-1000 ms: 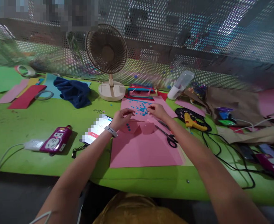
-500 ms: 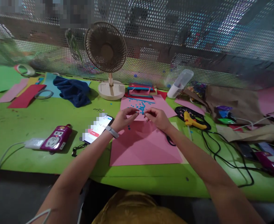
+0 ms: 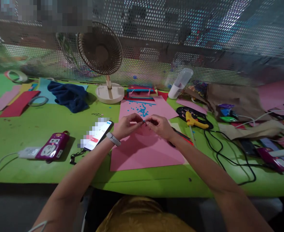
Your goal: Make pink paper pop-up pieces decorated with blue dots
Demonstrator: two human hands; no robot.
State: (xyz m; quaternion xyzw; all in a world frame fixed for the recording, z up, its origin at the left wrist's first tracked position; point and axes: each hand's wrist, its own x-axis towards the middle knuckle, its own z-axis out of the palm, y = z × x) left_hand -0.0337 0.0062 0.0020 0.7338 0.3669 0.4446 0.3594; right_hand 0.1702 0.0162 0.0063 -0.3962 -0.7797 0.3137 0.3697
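Through the head camera I have both hands brought together over the middle of the tabletop (image 3: pixel 142 186). The fingers of my left hand (image 3: pixel 127 126) and right hand (image 3: pixel 158 126) meet tip to tip, pinching a small blue piece (image 3: pixel 144 121) from both sides; it is too small for me to make out its shape. It sits above the far part of a large pink sheet (image 3: pixel 148 159). Just beyond my fingertips, loose blue bits (image 3: pixel 143 111) lie scattered on a second pink sheet (image 3: pixel 165 109). A pale watch (image 3: pixel 113 139) circles my left wrist, with a smartphone (image 3: pixel 93 140) lying near it. To the right of my right hand I see a yellow glue gun (image 3: pixel 196 121). Farther back, a desk fan (image 3: pixel 100 53) stands upright, a dark blue cloth (image 3: pixel 69 96) crumpled to its left.
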